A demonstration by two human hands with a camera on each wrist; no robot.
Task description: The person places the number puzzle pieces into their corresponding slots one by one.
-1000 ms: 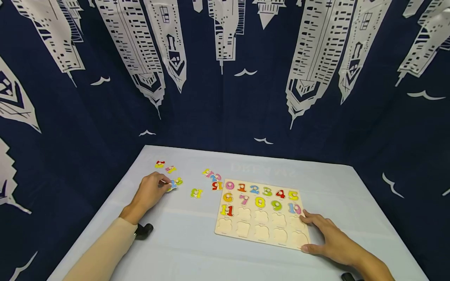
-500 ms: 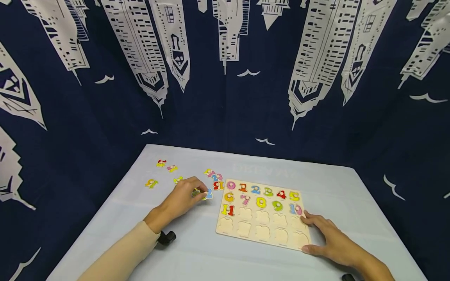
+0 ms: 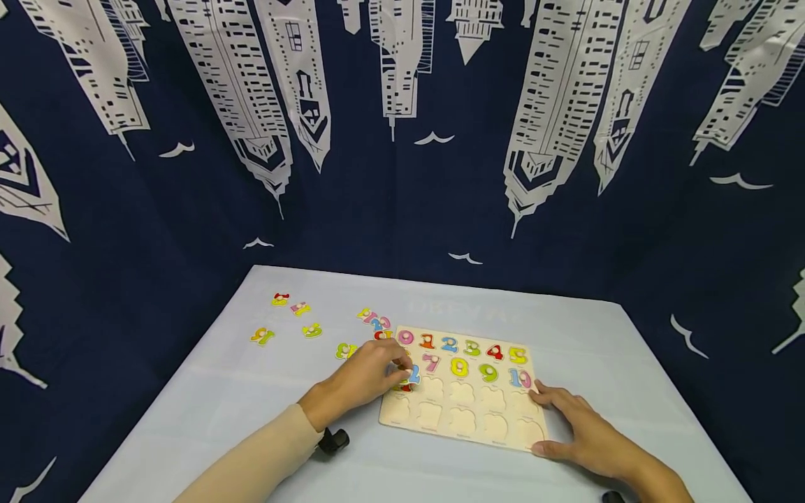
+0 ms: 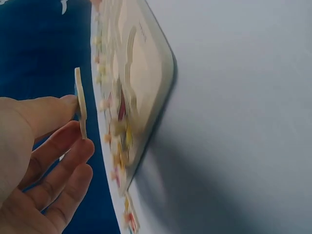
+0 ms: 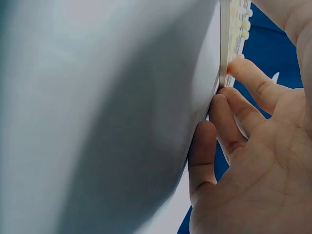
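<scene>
My left hand (image 3: 361,377) pinches a flat number puzzle piece (image 3: 414,375) with a blue 2 on it between thumb and fingertips, over the left side of the wooden number board (image 3: 455,441). The left wrist view shows this piece edge-on, held above the board. Part of the piece and the board's left numbers are hidden behind my hand. My right hand (image 3: 581,433) rests at the board's right edge, its fingers fairly straight. Thumb and index fingertip touch that edge, and in the right wrist view other fingers (image 5: 202,151) lie against the tabletop beside it.
Several loose number pieces (image 3: 312,330) lie on the white table (image 3: 264,447) left of the board, some close to its far left corner. Number pieces fill the board's far rows; shaped recesses (image 3: 462,421) show in the nearer ones. A dark patterned cloth (image 3: 396,202) hangs behind the table.
My left hand has carried the blue-2 piece rightward from the loose pieces to over the board's left side. My right hand stays at the board's right edge.
</scene>
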